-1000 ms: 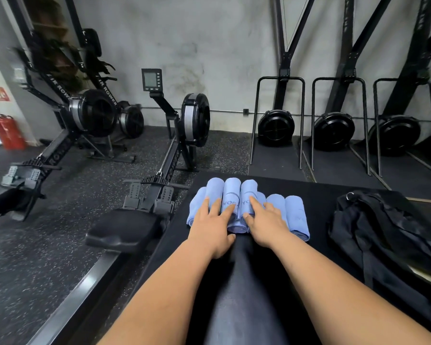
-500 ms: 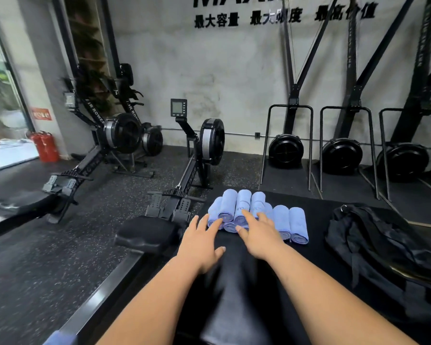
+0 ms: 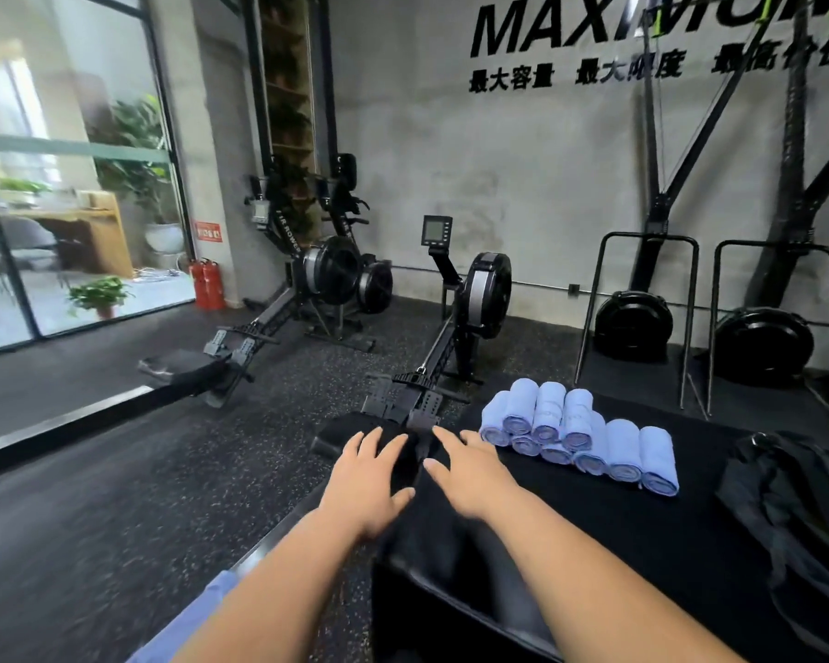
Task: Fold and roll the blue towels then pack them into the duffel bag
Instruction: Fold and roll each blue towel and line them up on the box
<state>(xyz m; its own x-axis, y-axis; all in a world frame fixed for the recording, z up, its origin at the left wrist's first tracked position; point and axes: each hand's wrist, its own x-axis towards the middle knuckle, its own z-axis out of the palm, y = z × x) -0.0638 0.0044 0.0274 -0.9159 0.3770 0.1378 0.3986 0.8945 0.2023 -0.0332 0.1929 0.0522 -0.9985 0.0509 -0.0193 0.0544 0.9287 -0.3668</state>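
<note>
Several rolled blue towels [image 3: 576, 435] lie stacked in two layers on the black mat [image 3: 642, 528], right of centre. The black duffel bag [image 3: 800, 509] slumps on the mat at the far right, apart from the stack. My left hand [image 3: 367, 480] and my right hand [image 3: 470, 476] hover side by side to the left of the towels, fingers spread and straight, holding nothing. Neither hand touches the stack. A blue cloth edge [image 3: 187, 619] shows at the bottom, under my left forearm.
A black padded bench [image 3: 451, 595] runs under my forearms. A rowing machine [image 3: 455, 337] stands just left of the mat, its seat [image 3: 350, 433] right beyond my hands. A second rower [image 3: 278, 318] lies further left. Metal stands [image 3: 642, 318] line the back wall.
Both hands have left the towel stack and drawn back to the left. The view has swung up and left, so the towels now sit right of my hands.
</note>
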